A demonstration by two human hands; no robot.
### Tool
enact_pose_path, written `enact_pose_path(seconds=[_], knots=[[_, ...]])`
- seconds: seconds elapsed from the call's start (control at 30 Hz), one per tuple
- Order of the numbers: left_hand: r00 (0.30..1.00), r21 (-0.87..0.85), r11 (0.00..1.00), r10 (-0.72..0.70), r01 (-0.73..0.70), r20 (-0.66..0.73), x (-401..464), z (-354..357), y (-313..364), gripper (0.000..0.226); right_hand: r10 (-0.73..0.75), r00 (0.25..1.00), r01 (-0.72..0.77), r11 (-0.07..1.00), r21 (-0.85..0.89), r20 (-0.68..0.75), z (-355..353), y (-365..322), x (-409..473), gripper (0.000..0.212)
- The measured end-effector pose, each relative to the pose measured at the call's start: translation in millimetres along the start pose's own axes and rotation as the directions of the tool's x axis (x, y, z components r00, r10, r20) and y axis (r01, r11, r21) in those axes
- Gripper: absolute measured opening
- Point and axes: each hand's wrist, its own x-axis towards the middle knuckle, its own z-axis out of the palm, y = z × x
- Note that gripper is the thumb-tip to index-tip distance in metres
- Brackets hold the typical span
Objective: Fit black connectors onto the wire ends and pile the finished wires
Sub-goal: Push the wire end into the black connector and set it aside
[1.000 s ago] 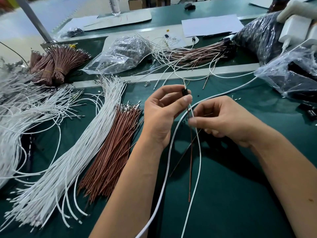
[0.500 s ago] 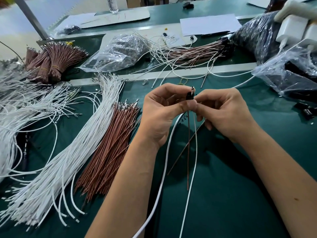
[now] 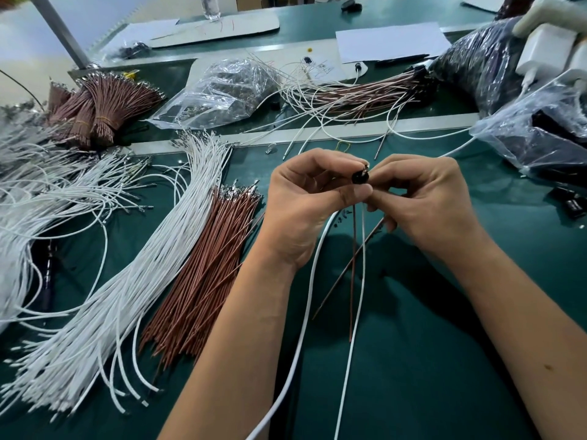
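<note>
My left hand (image 3: 306,198) pinches a small black connector (image 3: 360,177) between thumb and forefinger above the green table. My right hand (image 3: 422,198) meets it from the right, its fingertips pinching a wire end at the connector. A brown wire (image 3: 352,274) and a thin white wire (image 3: 360,281) hang down from the connector; a second brown wire (image 3: 344,274) slants out below my right hand. A pile of finished wires (image 3: 359,96) with black connectors lies at the back, past the metal strip.
Loose white wires (image 3: 127,281) and brown wires (image 3: 203,271) lie in bundles at the left. Tied brown bundles (image 3: 104,106) and a clear bag (image 3: 222,90) sit behind. Plastic bags (image 3: 536,134) of black parts and a white charger (image 3: 549,52) crowd the right. A thick white cable (image 3: 305,312) crosses the mat.
My right hand has moved up and left to meet my left hand at the connector. Both hands now work close together, and the hanging wires have risen slightly.
</note>
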Motion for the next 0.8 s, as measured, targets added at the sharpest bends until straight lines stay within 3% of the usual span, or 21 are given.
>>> enact_pose_path(seconds=[0.3, 0.8], knots=[[0.999, -0.019, 1.0, -0.023, 0.022, -0.032, -0.4, 0.0, 0.8, 0.037, 0.021, 1.0, -0.022, 0.999, -0.023, -0.012, 0.0, -4.6, -0.5, 0.008], [0.992, -0.032, 0.995, -0.097, 0.094, -0.075, -1.5, 3.4, 1.1, 0.034, 0.122, 0.993, -0.121, 0.987, 0.107, -0.002, 1.0, -5.3, -2.1, 0.02]])
